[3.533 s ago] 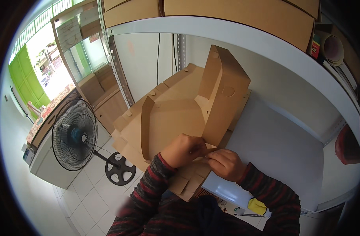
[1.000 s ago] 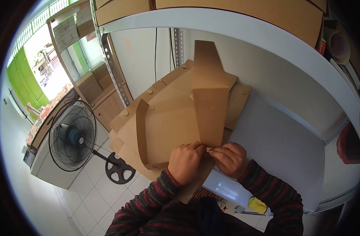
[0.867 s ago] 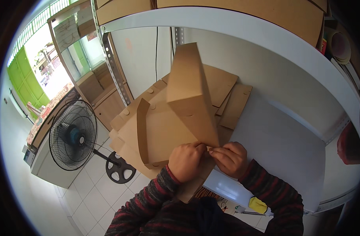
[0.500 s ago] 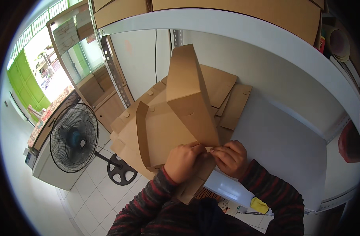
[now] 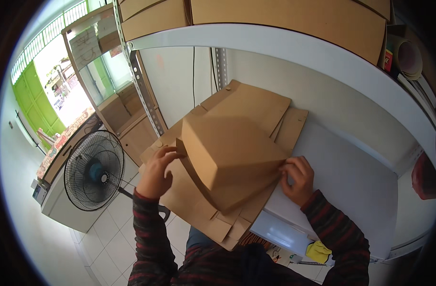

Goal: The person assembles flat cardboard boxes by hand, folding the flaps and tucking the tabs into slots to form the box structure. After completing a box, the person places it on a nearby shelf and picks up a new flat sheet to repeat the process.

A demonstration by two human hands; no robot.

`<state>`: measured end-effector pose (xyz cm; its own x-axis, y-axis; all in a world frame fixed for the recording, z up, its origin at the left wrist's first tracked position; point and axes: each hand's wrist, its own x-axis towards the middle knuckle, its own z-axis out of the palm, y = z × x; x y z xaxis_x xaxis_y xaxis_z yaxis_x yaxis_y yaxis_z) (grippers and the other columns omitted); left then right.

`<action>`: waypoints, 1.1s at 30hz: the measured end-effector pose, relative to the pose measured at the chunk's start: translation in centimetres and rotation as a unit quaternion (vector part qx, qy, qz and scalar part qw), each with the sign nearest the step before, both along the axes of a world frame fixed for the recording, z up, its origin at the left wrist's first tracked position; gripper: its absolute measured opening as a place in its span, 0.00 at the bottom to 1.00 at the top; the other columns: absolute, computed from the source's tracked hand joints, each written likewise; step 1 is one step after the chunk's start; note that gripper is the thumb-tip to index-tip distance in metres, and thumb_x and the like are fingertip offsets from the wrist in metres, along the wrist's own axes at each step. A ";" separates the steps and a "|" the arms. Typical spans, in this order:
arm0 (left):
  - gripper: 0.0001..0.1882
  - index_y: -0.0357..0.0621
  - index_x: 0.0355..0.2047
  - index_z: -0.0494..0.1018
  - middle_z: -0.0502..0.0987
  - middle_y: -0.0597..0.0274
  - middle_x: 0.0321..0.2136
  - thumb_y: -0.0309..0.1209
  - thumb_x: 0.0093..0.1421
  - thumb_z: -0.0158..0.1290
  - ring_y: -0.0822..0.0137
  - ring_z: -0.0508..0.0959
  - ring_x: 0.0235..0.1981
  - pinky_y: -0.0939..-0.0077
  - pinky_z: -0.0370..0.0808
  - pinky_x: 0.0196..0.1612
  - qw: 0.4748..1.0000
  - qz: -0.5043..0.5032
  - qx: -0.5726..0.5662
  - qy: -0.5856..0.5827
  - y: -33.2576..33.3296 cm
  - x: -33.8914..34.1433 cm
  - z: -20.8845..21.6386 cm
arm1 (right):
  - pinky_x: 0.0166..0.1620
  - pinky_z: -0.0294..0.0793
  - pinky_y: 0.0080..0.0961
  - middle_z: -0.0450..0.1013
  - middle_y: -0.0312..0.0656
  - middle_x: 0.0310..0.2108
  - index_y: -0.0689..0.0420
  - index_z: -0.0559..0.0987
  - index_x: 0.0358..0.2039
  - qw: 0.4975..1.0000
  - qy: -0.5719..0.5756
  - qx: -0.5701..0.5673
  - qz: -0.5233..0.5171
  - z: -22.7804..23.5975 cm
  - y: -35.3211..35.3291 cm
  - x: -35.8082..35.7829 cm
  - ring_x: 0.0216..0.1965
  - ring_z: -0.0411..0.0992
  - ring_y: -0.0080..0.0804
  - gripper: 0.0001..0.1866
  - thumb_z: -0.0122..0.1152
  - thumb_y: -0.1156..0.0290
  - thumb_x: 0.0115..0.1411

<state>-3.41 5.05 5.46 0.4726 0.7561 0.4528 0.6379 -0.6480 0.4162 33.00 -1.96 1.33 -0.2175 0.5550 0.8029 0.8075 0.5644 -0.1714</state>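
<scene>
A brown cardboard box, partly folded, has its lid part tipped down over its tray part. My left hand is beside the box's left side flap, its fingertips at the flap's upper end and its thumb apart from them. At the box's right corner, my right hand has its fingers bent and pinched on the cardboard edge. Flat cardboard blanks lie stacked underneath the box. The inside of the box is mostly hidden by the lid.
A grey shelf surface spreads to the right. Overhead runs a white shelf beam with large cardboard boxes on it. A black standing fan is at the left. A yellow cloth lies at the front right.
The upright lid part has come down over the tray. My hands have parted from the front middle: the left went up and left to the flap, the right slightly right to the corner.
</scene>
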 end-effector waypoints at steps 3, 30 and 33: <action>0.32 0.47 0.52 0.67 0.65 0.52 0.58 0.18 0.44 0.58 0.46 0.62 0.63 0.58 0.64 0.62 0.998 0.048 -0.028 0.028 0.0 0.5 -2.6 | 0.31 0.70 0.36 0.69 0.44 0.30 0.61 0.72 0.24 1.000 0.025 -0.014 -0.003 -0.1 1.1 1.2 0.31 0.69 0.44 0.07 0.56 0.85 0.43; 0.13 0.33 0.34 0.74 0.77 0.40 0.32 0.29 0.51 0.50 0.45 0.78 0.39 0.60 0.75 0.44 0.984 0.007 0.172 0.040 8.7 8.2 12.6 | 0.46 0.71 0.37 0.75 0.47 0.42 0.62 0.78 0.39 0.989 0.145 -0.025 0.006 -0.5 2.2 2.7 0.42 0.72 0.46 0.10 0.56 0.73 0.58; 0.18 0.40 0.33 0.79 0.78 0.40 0.35 0.41 0.53 0.50 0.44 0.78 0.40 0.56 0.76 0.44 0.960 0.201 0.124 0.149 8.8 9.5 15.0 | 0.45 0.72 0.35 0.76 0.45 0.42 0.60 0.78 0.39 0.999 0.040 0.023 -0.010 1.3 0.2 2.7 0.40 0.74 0.45 0.12 0.58 0.66 0.59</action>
<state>6.14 13.83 20.45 0.3009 0.7914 0.5321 0.9241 -0.3797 0.0422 35.68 -1.78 2.59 -0.1412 0.5206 0.8420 0.8033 0.5573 -0.2098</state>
